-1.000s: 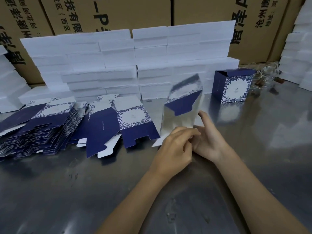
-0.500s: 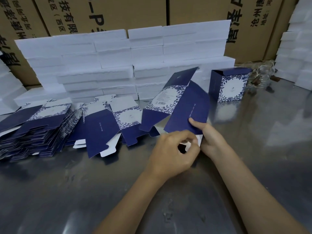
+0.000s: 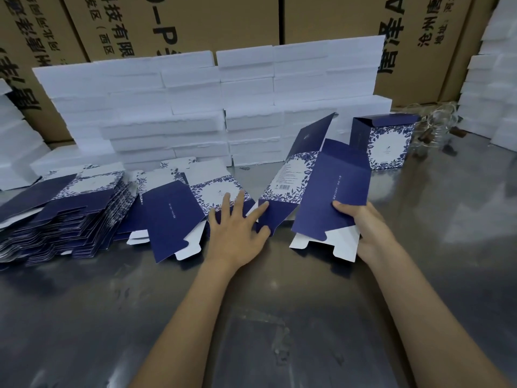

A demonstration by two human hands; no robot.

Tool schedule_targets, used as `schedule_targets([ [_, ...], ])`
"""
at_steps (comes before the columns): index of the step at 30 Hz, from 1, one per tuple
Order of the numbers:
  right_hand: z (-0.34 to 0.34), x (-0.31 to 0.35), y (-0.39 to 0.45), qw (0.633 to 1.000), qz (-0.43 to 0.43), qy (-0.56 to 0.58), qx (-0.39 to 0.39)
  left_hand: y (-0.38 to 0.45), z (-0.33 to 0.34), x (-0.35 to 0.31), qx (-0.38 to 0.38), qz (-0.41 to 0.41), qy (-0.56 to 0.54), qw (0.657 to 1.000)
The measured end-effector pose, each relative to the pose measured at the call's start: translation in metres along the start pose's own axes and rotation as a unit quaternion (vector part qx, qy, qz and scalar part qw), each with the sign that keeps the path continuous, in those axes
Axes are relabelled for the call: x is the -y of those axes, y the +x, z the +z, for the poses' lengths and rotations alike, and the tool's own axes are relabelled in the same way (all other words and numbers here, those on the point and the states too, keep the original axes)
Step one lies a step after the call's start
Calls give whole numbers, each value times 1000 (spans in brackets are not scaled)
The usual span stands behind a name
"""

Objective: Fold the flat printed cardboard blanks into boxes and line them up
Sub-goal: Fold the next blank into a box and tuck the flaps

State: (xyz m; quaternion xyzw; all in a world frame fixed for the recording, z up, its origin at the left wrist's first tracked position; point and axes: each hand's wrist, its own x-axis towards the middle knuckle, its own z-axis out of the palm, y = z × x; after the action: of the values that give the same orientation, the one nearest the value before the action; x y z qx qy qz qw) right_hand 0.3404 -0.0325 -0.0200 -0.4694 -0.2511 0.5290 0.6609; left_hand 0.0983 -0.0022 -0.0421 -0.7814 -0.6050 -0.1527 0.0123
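A navy and white floral cardboard blank (image 3: pixel 327 186) stands tilted above the steel table, partly opened into a V. My right hand (image 3: pixel 366 231) grips its lower right panel, thumb on the navy face. My left hand (image 3: pixel 237 228) has its fingers spread, with the index fingertip touching the blank's lower left navy flap. A folded box (image 3: pixel 389 144) stands upright at the back right. A thick pile of flat blanks (image 3: pixel 64 211) lies at the left, with loose blanks (image 3: pixel 170 217) fanned out beside it.
White foam blocks (image 3: pixel 195 107) are stacked in a wall behind the blanks, with more at the far right (image 3: pixel 498 93). Brown printed cartons (image 3: pixel 212 21) stand behind. Clear plastic bits (image 3: pixel 436 130) lie beside the folded box. The steel table (image 3: pixel 251 317) reaches toward me.
The blank turned from its shiny inner side to its printed navy side and spread open. My left hand let go, moved left and opened its fingers; my right hand kept its hold.
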Motion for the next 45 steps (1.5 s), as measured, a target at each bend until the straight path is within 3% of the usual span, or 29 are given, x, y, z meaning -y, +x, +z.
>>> schedule_targets([
  [4, -3, 0, -3, 1000, -11, -12, -1, 7, 0, 0, 31, 3, 18, 999],
  [10, -14, 13, 1, 1000, -24, -14, -15, 9, -6, 3, -10, 20, 46, 999],
  [13, -17, 13, 1, 1000, -5, -23, 6, 5, -14, 16, -17, -16, 35, 999],
  [16, -17, 12, 1, 999, 6, -26, 48, -2, -22, 29, -76, -84, 57, 992],
  [18, -14, 12, 0, 996, 14, -29, 83, -4, -27, 31, -156, -121, -21, 980],
  [20, -10, 9, 0, 991, 25, -40, 126, -3, -39, 29, -207, -156, -272, 927],
  [23, -5, 3, -3, 977, 37, -38, 206, -2, -57, 25, -90, -194, -600, 771],
  [25, -3, 2, -5, 968, 41, -34, 246, -5, -59, 23, 15, -188, -696, 692],
  [27, -4, 3, -6, 961, 41, -47, 268, -9, -56, 19, 73, -160, -731, 660],
  [35, 1, 4, -13, 968, 94, -83, 217, -9, -47, 26, 76, -150, -696, 699],
  [39, -2, 5, -11, 976, 54, -81, 197, -9, -46, 20, 70, -149, -681, 713],
  [45, 0, 5, -15, 961, 76, -142, 224, -1, -43, 24, -31, -249, -542, 802],
])
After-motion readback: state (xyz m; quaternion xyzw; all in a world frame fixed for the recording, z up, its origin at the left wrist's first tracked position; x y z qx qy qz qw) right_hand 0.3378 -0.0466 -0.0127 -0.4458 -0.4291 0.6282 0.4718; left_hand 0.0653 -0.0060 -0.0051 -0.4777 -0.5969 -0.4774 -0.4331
